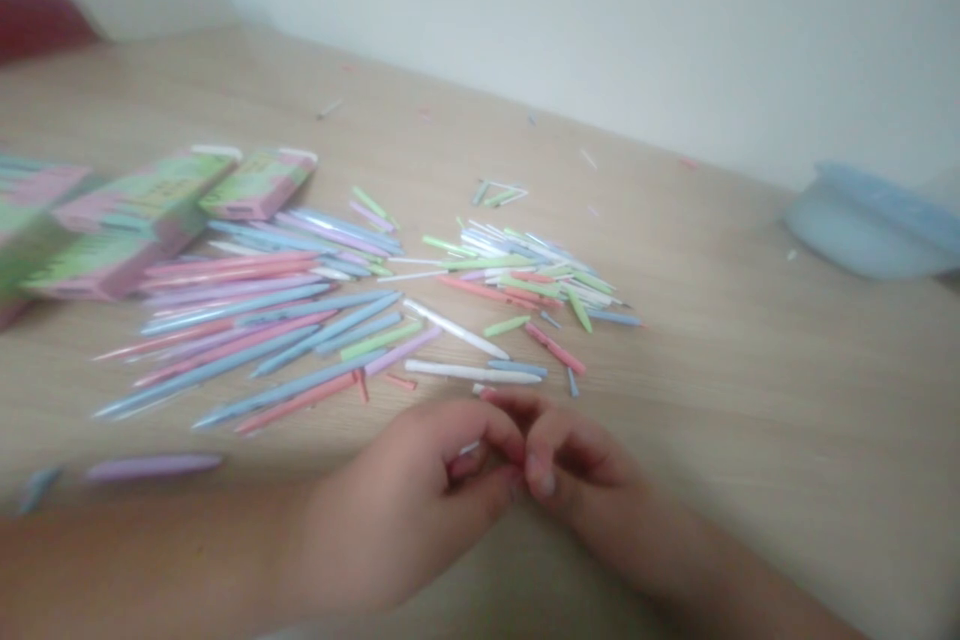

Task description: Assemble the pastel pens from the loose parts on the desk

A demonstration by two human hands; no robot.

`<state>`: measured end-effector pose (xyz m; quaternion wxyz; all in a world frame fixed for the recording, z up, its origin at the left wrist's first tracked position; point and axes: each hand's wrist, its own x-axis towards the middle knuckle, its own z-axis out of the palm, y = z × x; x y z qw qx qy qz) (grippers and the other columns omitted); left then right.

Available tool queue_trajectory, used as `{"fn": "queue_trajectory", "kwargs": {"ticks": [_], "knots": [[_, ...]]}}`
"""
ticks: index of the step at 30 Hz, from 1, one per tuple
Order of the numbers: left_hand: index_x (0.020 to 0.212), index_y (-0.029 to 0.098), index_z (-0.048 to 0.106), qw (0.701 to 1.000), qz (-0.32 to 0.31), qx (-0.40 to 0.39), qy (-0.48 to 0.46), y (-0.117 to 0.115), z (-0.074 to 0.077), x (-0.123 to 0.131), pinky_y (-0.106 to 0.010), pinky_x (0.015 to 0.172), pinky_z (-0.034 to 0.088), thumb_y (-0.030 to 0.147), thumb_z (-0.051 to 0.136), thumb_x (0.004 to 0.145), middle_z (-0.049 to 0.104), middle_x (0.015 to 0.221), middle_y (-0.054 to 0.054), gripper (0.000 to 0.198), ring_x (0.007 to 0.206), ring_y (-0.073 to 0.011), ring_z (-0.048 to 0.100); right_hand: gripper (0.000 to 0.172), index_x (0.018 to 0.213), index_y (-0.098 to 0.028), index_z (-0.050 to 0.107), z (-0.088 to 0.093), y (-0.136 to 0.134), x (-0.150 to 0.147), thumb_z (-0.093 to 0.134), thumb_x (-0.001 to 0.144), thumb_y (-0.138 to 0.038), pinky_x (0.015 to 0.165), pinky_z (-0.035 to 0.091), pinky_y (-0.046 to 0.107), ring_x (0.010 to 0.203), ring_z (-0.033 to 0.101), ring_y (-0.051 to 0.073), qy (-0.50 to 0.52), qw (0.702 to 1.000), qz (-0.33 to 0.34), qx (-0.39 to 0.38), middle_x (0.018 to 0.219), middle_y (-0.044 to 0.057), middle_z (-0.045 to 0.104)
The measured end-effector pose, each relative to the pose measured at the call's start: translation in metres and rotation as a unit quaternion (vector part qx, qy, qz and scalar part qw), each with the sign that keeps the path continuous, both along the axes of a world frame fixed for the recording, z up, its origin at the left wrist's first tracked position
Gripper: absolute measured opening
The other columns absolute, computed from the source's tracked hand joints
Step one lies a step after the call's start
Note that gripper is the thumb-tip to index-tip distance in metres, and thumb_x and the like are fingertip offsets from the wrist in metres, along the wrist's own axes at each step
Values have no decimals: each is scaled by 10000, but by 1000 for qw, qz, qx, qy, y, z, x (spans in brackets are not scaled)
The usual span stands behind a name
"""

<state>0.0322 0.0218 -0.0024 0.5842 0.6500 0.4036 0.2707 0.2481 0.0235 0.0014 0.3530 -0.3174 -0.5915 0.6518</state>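
Note:
My left hand [442,490] and my right hand [592,490] meet at the fingertips near the front of the table. Both are closed in a pinch, and what they hold is too small and blurred to name. A bit of something whitish shows inside the curl of my left fingers. Just beyond them lie two white pen barrels [472,373] [454,328], a red pen piece [555,348] and a light green piece [506,326]. To the left spreads a heap of blue, pink and purple pen barrels [300,300]. Behind the fingers is a pile of smaller pen parts [525,265].
Several green and pink boxes [259,185] are stacked at the left. A purple pen piece [154,466] lies by my left forearm. At the right, near the wall, sits a light blue bag-like object [874,220]. Small scraps are scattered along the back of the wooden table [750,360].

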Motion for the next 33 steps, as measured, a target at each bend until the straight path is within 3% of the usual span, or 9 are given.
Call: {"fn": "queue_trajectory", "kwargs": {"ticks": [6, 14, 25, 33], "knots": [[819, 214, 579, 999, 30, 4, -16, -1, 3, -1, -223, 516, 272, 237, 631, 923, 429, 646, 72, 119, 583, -102, 407, 276, 844, -246, 645, -2, -1, -3, 727, 1010, -450, 1149, 490, 530, 1380, 613, 271, -20, 1000, -14, 5, 1456, 75, 641], [831, 211, 611, 999, 33, 13, -10, -1, 2, -1, -215, 490, 247, 221, 623, 907, 390, 630, 83, 78, 553, -89, 343, 260, 864, -248, 636, -6, 0, -1, 722, 1016, -441, 1131, 510, 492, 1350, 633, 251, -39, 999, -28, 15, 1404, 71, 668], [800, 211, 600, 999, 23, 33, 22, 0, 1, -3, -224, 535, 287, 172, 620, 871, 437, 662, 74, 82, 598, -97, 395, 199, 851, -242, 677, -9, -1, -5, 740, 1009, -345, 1085, 531, 457, 1268, 676, 245, -38, 998, -45, 28, 1310, 66, 706], [814, 213, 560, 1000, 17, 4, 3, 0, -4, -4, -230, 547, 293, 174, 595, 857, 432, 682, 75, 68, 613, -101, 396, 126, 902, -248, 705, -12, -4, -9, 718, 1027, -261, 1065, 506, 415, 1292, 645, 239, -6, 999, -40, 16, 1264, 61, 706]]}}
